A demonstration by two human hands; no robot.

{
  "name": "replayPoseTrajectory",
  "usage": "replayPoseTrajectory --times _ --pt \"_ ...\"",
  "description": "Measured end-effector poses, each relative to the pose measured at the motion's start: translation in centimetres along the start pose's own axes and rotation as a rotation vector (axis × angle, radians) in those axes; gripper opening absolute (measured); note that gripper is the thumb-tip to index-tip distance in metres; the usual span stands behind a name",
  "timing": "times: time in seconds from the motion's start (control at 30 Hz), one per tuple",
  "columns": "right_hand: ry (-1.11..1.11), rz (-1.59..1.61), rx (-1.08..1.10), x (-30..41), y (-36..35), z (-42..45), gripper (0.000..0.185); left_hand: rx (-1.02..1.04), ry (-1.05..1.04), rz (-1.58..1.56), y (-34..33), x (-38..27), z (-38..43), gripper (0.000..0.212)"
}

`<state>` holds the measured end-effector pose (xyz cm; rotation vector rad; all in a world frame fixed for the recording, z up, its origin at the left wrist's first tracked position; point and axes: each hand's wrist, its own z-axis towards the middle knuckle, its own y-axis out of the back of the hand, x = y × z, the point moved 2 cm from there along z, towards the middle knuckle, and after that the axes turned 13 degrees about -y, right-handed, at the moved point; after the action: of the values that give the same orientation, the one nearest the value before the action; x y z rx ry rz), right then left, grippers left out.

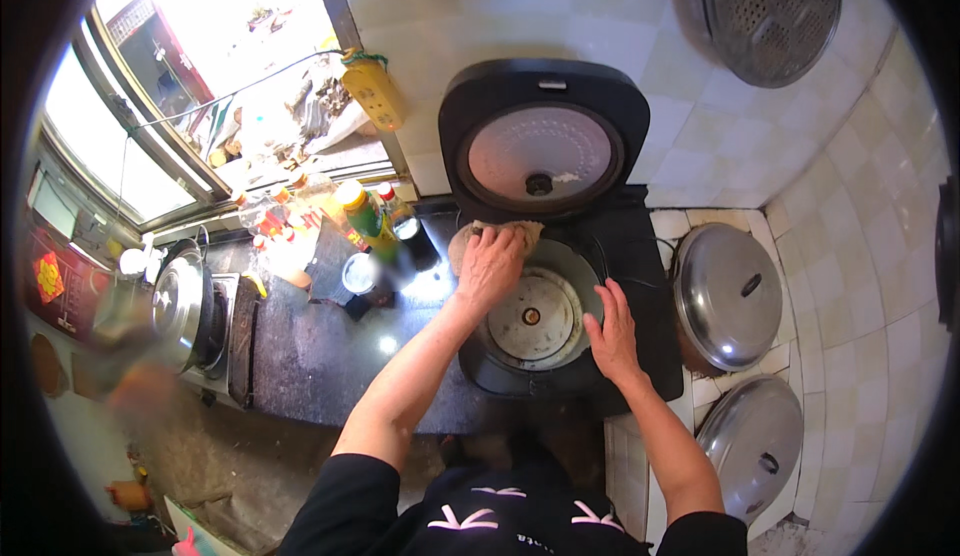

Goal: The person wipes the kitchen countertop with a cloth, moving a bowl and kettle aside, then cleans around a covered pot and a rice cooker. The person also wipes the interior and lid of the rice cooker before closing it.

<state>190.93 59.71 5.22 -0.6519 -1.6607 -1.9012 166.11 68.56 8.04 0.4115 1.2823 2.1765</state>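
Note:
Before me a black rice cooker (480, 376) stands on the dark countertop with its lid (540, 143) raised. Its inner pot is out, so the round heating plate (517, 331) shows at the bottom, with brownish marks on it. My left hand (491, 263) presses a brown cloth (531, 235) against the far left part of the cooker's rim. On the near right side of the opening rests my right hand (616, 334), its fingers spread and holding nothing. A whitish smear (566, 178) sits on the inside of the lid, beside the central vent.
Several bottles, among them a green one with a yellow cap (367, 214), crowd the windowsill side. Far left, a lidded pot (180, 308) sits on a stove. Two large metal lids (727, 297) (754, 443) lie along the tiled right ledge. A yellow power strip (373, 90) hangs by the window.

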Motion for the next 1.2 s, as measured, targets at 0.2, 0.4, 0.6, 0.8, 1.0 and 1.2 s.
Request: replayPoseTrajectory --times 0.2,0.4,0.6,0.8,1.0,1.2 --pt "-0.057 0.006 0.015 0.5 -0.1 -0.1 0.055 0.043 0.273 0.052 1.3 1.1 -0.9 0.024" --pt "-0.073 -0.010 -0.012 0.2 -0.1 0.0 0.057 0.162 0.361 -0.060 4.7 -0.2 -4.2 0.027" --pt "-0.030 0.022 -0.040 0.1 -0.3 0.3 0.056 0.247 0.466 -0.229 7.9 -3.0 -8.6 0.032" --pt "0.039 -0.023 -0.115 0.5 0.1 0.2 0.056 0.631 0.505 -0.412 14.0 -2.8 -12.9 0.039" --pt "0.022 0.393 0.174 10.3 1.4 -3.4 0.054 0.044 0.644 -0.798 18.1 -2.0 -13.1 0.027" --pt "-0.135 1.375 0.504 12.8 1.7 -6.0 0.069 -0.220 0.495 -1.221 18.2 -12.4 -1.9 0.021"
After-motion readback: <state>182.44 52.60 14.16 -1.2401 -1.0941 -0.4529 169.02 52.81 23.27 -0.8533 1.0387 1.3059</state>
